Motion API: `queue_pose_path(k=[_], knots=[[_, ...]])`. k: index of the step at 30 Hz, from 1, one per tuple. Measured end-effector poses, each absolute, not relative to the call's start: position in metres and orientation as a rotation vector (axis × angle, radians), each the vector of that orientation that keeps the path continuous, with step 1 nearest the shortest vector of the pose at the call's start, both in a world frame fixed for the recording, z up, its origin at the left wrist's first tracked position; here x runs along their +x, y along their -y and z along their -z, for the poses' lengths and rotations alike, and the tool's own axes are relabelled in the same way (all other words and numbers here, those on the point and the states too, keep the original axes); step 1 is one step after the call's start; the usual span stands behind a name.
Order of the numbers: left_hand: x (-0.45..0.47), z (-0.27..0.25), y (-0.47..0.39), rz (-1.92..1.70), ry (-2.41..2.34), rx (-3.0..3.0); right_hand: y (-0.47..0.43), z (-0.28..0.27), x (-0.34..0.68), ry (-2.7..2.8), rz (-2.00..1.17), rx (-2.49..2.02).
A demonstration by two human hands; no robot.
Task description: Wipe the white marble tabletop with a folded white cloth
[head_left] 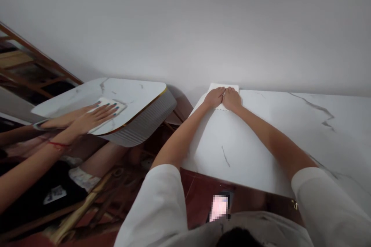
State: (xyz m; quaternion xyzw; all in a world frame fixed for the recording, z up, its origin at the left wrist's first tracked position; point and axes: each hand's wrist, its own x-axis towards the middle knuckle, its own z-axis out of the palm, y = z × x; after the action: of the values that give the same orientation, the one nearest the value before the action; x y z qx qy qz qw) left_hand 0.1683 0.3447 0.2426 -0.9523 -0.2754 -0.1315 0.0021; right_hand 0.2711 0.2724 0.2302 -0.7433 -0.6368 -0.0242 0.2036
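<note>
A folded white cloth [216, 85] lies at the far left corner of the white marble-patterned table [261, 139], close to the wall. Both of my arms reach forward to it. My left hand [213, 98] rests palm down on the cloth, fingers laid over it. Right beside it, touching at the fingers, my right hand [232, 99] presses down on the same cloth. My palms and the cloth beneath them are hidden.
To the left, another person's hands [100, 115] lie on a white cloth [119, 105] on a second marble-patterned table [72, 98] with a ribbed side. A gap separates the tables. A bamboo chair [87, 208] stands lower left. The wall [203, 27] backs both tables.
</note>
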Motion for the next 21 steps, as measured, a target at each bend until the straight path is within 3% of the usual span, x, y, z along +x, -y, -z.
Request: queue_pose_path(k=[14,21], knots=[[0.041,-0.232,-0.207,0.361,1.120,-2.839,-0.142,-0.240,0.160,1.878,-0.089,-1.920],[0.031,-0.235,-0.126,0.349,1.365,-2.714,-0.082,-0.243,0.156,2.083,-0.085,-1.796]])
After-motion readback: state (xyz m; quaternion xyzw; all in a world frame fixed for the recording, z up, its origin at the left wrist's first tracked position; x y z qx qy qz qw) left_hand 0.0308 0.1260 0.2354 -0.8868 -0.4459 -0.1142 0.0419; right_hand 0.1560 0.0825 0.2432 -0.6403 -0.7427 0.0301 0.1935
